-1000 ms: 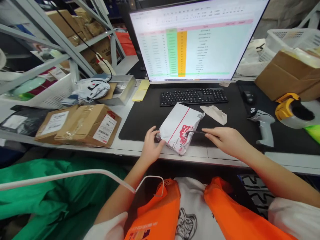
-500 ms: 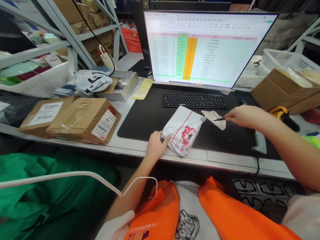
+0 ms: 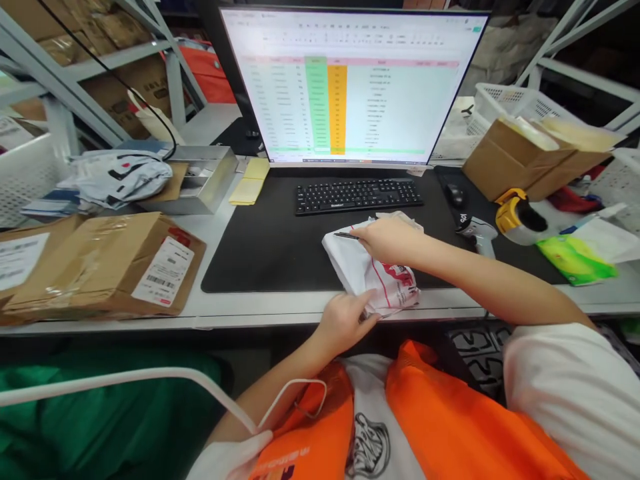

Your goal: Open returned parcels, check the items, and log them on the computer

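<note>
A white plastic mailing bag with red print lies at the near edge of the black desk mat. My left hand is closed on its near, lower edge, thumb on top. Over the bag's far part reaches my right hand, closed around a thin black pen-like tool. The tool points left along the bag's upper end; its exact kind is hard to make out. Behind my right hand a crumpled pale paper shows in part.
A keyboard and monitor stand behind the bag. Taped cardboard boxes sit at left, beside yellow slips. At right are a barcode scanner, a mouse, a yellow tape dispenser and an open carton.
My right hand has moved left with the black tool, from beside the pale paper onto the bag. The bag has turned, and my left hand now holds its near edge. The view has shifted right.
</note>
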`<action>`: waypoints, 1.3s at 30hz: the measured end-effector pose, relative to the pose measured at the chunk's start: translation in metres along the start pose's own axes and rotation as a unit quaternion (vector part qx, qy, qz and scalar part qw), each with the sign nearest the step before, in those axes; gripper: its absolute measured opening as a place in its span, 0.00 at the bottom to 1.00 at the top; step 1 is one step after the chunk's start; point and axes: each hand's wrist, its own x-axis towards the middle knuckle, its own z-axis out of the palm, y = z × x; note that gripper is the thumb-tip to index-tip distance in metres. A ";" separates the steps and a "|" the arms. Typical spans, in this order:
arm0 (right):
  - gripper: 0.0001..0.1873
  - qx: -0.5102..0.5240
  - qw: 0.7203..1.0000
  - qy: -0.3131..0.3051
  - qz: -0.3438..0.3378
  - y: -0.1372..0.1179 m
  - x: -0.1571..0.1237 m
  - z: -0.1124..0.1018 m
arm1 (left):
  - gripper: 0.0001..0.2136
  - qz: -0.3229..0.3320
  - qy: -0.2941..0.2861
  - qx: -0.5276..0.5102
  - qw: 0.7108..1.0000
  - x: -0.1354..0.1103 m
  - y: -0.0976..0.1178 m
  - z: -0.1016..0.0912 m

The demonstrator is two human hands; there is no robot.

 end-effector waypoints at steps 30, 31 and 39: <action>0.13 0.247 0.930 0.244 -0.124 0.031 -0.045 0.120 | 0.13 -0.036 -0.030 -0.109 0.993 0.035 -0.027 -0.013; 0.15 0.246 0.925 0.253 -0.140 0.030 -0.047 0.121 | 0.13 -0.023 -0.034 -0.104 0.994 0.033 -0.029 -0.015; 0.26 0.126 0.917 0.298 -0.235 0.035 -0.079 0.130 | 0.14 0.083 -0.043 0.015 0.996 0.017 -0.056 -0.047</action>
